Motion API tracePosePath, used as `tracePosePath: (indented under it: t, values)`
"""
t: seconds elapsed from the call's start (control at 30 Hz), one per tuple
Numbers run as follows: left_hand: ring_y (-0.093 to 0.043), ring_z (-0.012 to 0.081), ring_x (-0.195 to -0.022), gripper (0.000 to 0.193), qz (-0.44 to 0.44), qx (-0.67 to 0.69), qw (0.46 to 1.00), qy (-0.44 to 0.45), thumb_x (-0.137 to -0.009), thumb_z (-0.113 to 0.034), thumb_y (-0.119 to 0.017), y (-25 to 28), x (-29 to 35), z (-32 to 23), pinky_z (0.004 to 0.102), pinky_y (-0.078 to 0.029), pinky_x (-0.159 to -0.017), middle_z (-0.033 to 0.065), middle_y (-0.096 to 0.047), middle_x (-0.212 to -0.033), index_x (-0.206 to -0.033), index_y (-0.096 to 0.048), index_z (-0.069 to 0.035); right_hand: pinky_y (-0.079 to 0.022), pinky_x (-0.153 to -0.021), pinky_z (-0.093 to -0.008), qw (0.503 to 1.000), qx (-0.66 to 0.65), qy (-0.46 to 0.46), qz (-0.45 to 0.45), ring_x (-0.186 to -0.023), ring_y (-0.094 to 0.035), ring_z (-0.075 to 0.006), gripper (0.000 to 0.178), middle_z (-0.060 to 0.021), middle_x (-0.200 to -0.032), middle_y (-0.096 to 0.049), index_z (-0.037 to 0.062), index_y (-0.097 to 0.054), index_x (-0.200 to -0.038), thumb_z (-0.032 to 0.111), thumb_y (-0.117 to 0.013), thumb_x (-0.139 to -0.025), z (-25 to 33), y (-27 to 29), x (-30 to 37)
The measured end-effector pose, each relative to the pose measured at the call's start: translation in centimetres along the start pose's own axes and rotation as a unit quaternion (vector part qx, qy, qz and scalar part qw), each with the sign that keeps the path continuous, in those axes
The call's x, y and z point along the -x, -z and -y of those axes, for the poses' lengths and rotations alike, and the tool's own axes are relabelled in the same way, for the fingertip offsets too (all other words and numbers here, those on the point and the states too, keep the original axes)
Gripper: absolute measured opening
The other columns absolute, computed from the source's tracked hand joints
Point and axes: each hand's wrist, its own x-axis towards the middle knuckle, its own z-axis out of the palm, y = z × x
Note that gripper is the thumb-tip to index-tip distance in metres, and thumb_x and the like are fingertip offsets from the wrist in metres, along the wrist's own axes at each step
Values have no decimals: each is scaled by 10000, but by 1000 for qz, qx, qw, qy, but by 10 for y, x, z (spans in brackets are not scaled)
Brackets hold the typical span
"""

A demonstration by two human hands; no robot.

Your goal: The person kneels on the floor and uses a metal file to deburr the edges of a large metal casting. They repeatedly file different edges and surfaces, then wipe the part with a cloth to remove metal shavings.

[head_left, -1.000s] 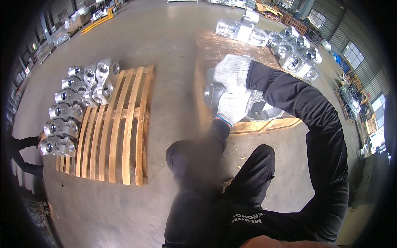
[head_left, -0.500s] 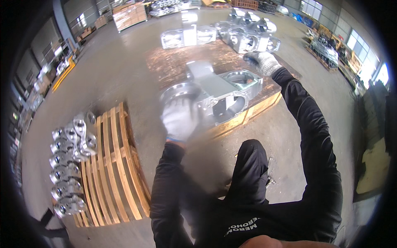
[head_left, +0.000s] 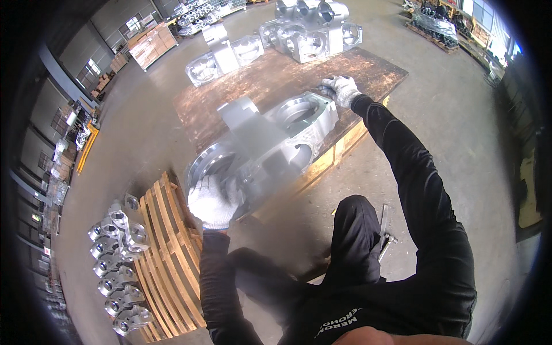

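A large silver metal casting (head_left: 261, 135) with round openings at both ends lies along the near side of a brown wooden board (head_left: 195, 112). My left hand (head_left: 214, 201), in a white knit glove, grips the casting's left ring, its fingers over the near rim and into the opening. At the far right corner of the casting is my gloved right hand (head_left: 343, 91). Its fingers are bent and drawn together against that corner; what they hold, if anything, is too small to tell. A blur covers the casting's lower middle.
More silver castings (head_left: 310, 43) stand along the board's far edge, one (head_left: 221, 57) apart at the left. To my lower left, a slatted wooden pallet (head_left: 167, 259) bears a row of smaller metal parts (head_left: 118, 282). A metal tool (head_left: 388, 238) lies on the floor beside my knee.
My right hand has come from beyond the casting to its right corner. My left hand stays on the left ring. The whole view has shifted and turned.
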Motion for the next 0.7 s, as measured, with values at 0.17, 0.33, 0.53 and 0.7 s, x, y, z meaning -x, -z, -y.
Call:
tracePosePath:
  t: [0.17, 0.33, 0.53, 0.7]
  values:
    - [-639, 341, -677, 258, 35, -27, 999, 13, -907, -330, -687, -1, 0, -1, 451, -476, -624, 124, -630, -731, -846, -647, -84, -379, -1133, -531, 984, -168, 56, -26, -1342, -559, -293, 435, -56, -1369, -625, 369, -625, -1353, 311, -713, -931, 3, -10, -21]
    - [-627, 352, -670, 306, 42, -28, 999, 10, -937, -355, -658, -3, 2, -3, 464, -467, -630, 125, -608, -726, -814, -615, -78, -384, -1151, -518, 986, -162, 33, 14, -1357, -553, -296, 343, -62, -1400, -620, 382, -636, -1357, 397, -605, -1015, 5, -15, -25]
    - [-642, 313, -667, 342, 44, -69, 997, -10, -903, -384, -688, -5, 4, 2, 426, -490, -615, 112, -610, -723, -819, -604, -63, -401, -1127, -535, 977, -213, 7, 19, -1356, -548, -308, 358, -79, -1407, -607, 406, -629, -1368, 484, -571, -1024, 28, 11, -12]
    - [-647, 324, -674, 341, 35, -70, 997, -3, -898, -381, -698, -5, 3, 2, 430, -495, -621, 126, -627, -722, -859, -644, -46, -405, -1107, -554, 998, -6, 36, 50, -1366, -531, -305, 386, -74, -1410, -597, 408, -618, -1377, 394, -628, -992, 27, 18, -8]
